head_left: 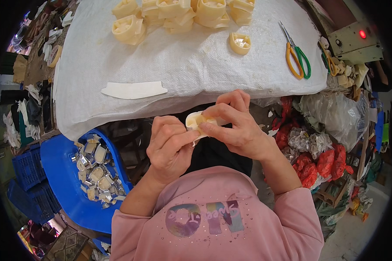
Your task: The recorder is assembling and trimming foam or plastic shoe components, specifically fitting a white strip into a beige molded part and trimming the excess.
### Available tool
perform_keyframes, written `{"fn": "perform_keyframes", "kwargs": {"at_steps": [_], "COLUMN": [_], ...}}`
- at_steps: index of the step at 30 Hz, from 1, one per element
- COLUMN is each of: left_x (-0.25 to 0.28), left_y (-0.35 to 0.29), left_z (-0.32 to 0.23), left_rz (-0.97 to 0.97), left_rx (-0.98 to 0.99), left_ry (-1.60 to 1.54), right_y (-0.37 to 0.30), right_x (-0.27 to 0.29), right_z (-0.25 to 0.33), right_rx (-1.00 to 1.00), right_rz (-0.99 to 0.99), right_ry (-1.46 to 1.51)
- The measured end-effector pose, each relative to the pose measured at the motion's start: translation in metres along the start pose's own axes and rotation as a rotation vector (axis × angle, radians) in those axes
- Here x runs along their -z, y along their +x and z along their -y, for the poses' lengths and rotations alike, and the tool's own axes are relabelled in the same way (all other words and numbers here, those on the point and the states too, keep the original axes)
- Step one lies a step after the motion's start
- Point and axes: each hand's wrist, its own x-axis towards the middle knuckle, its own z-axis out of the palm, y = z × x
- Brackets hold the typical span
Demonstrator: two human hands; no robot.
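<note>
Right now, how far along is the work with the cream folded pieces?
Done, apparently: a pile of cream folded pieces lies on the white woven cloth, one more lying apart. In hand: left hand and right hand both hold a cream piece. Possibly left: one flat white strip.

Scissors (297, 54) right of strip (134, 90)

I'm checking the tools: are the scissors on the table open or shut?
Shut. The scissors lie flat on the white cloth, blades together in one thin line, orange and green handles side by side.
</note>
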Motion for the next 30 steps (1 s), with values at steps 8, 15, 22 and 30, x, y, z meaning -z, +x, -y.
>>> {"fn": "perform_keyframes", "kwargs": {"at_steps": [8,15,22,30], "left_x": [0.014,0.003,0.000,-0.005], "left_y": [-0.005,0.006,-0.002,0.010], "left_z": [0.009,-0.001,0.000,-0.014], "left_rz": [-0.132,-0.167,0.107,0.257], "left_rx": [0.205,-0.018,-0.143,-0.131], "left_ry": [0.018,-0.028,-0.114,0.093], "right_y": [0.005,-0.033,-0.032,-0.040], "right_x": [0.018,-0.038,-0.032,-0.019], "right_z": [0.012,0.024,0.034,0.032], "right_rx": [-0.199,-0.797,-0.728,-0.707], "right_rz": [-0.153,-0.551,-0.627,-0.414], "right_ry": [0.249,1.192,1.268,1.111]}}
